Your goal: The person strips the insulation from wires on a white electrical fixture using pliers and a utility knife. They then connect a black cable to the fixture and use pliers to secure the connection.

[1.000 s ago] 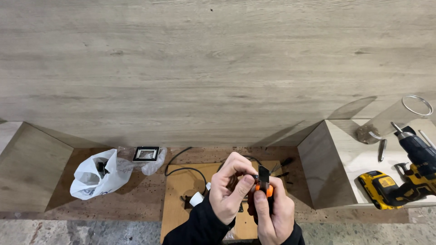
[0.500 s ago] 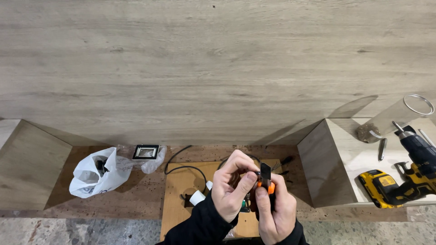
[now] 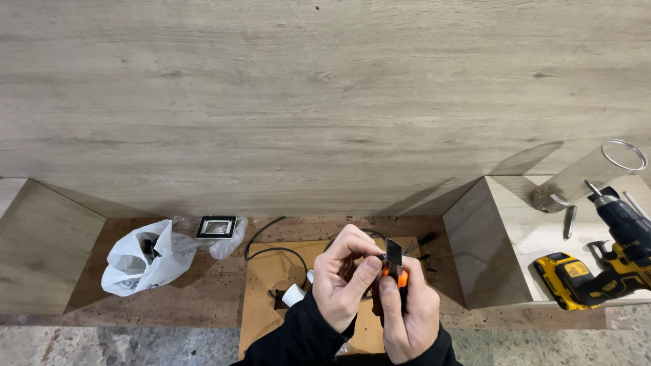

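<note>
— Against the wooden wall [image 3: 325, 102], what lay below?
— A cardboard sheet [image 3: 271, 298], a white bag [image 3: 139, 261] at left, a yellow drill [image 3: 597, 271] at right.
— And the hands?
— The right hand [image 3: 407, 318] was closed around an orange-handled tool [image 3: 395, 264], over the cardboard. The left hand [image 3: 342, 281] pinched something small at its tip; what exactly, one could not tell.

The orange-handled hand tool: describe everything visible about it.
The orange-handled hand tool is small, with a dark flat blade-like head above an orange grip; its lower part is hidden in the fist. It stands roughly upright, gripped in the right hand, while the left hand pinches something thin and dark against its head. It is held above a brown cardboard sheet on the floor. Its exact type cannot be told.
</note>
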